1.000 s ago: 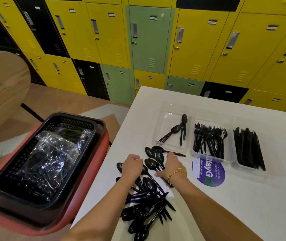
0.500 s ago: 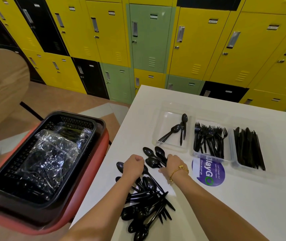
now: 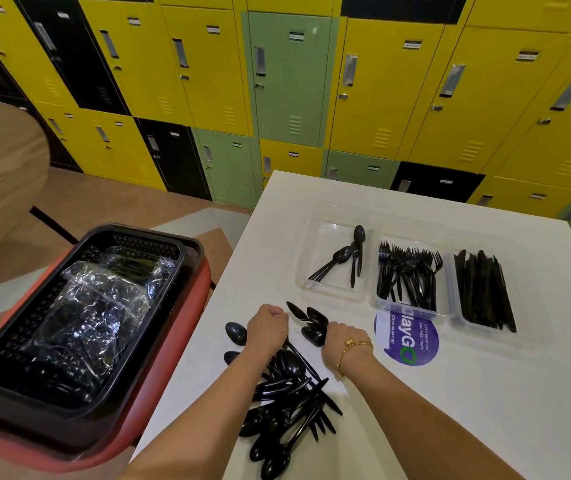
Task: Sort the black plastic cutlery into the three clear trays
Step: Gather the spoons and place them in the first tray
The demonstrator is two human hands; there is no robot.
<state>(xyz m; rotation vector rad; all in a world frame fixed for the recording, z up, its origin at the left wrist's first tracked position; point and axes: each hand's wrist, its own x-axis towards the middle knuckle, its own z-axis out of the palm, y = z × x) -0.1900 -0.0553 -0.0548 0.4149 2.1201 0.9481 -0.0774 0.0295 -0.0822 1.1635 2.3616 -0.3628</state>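
Clearly mid-sort: near the table's (image 3: 485, 393) left edge, both hands work the loose spoon pile (image 3: 287, 403), left hand (image 3: 267, 328) fisted around handles, right hand (image 3: 341, 337) gripping several spoons (image 3: 312, 323), which seemingly go next into the far-left spoon tray (image 3: 315, 285).

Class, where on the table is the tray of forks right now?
In the head view, the tray of forks is the middle clear tray, between the spoon tray and knife tray, just behind the purple sticker.

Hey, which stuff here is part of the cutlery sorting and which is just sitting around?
Part of the job: loose spoons, spoon tray, fork tray, knife tray.
Just sitting around: black basket, purple sticker, lockers.
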